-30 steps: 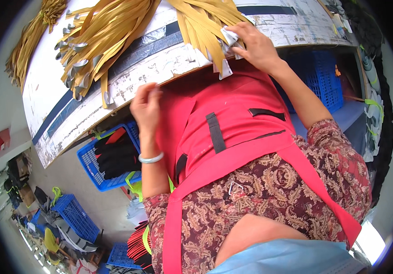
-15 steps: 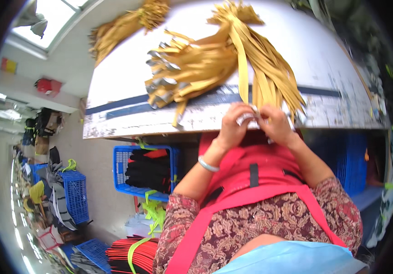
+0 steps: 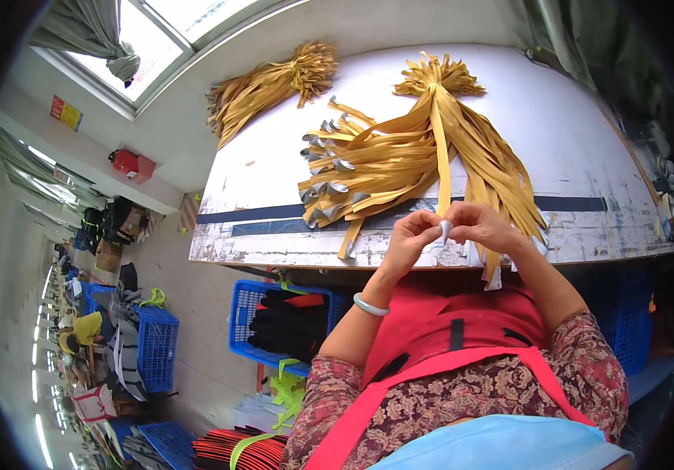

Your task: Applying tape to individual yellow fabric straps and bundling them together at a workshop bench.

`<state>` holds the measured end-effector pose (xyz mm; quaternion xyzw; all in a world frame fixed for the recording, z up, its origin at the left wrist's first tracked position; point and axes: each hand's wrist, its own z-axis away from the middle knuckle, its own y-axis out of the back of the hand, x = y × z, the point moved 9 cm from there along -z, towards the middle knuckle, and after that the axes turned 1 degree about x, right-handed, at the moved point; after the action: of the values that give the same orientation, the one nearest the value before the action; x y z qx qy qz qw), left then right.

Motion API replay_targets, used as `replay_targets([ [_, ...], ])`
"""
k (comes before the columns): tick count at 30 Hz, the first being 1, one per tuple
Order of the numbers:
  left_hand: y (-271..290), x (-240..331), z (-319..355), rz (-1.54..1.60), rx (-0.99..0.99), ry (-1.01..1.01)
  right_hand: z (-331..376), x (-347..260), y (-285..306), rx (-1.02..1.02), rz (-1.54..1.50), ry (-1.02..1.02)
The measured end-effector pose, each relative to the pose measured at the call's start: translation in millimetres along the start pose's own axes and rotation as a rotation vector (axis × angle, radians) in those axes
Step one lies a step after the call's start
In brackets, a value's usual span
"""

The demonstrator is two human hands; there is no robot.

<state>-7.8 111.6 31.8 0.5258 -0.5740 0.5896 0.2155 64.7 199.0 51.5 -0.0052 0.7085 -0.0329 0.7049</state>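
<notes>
A large bundle of yellow webbing straps (image 3: 399,164), tied near its far end, fans out over the white table. Many strap ends on the left carry curled silvery-grey tips (image 3: 329,189). At the table's front edge my left hand (image 3: 413,240) pinches the grey tip (image 3: 445,229) of one yellow strap. From the other side my right hand (image 3: 478,225) has its fingers closed on the same tip. Under and beside my right hand hang more straps (image 3: 501,188) with pale ends, one reaching over the edge.
Another tied strap bundle (image 3: 274,86) lies at the table's far left. Dark strips (image 3: 274,223) run across the worn white tabletop (image 3: 580,149). Below on the left stands a blue crate (image 3: 247,352) of black and red pieces. Another blue crate (image 3: 157,345) is farther left, near a person in yellow (image 3: 86,327).
The view has shifted, so table and bundles appear lower and farther right. Both hands remain together at the strap's end, and the grey tip now shows between the fingers.
</notes>
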Motion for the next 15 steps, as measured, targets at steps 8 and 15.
replay_targets([
  [8, -18, 12, -4, 0.036, -0.003, 0.082, 9, -15, 5, 0.045, -0.172, 0.033],
  [15, 4, 16, 5, -0.889, 0.507, -0.288, 15, -16, 0, 0.608, 0.732, 0.326],
])
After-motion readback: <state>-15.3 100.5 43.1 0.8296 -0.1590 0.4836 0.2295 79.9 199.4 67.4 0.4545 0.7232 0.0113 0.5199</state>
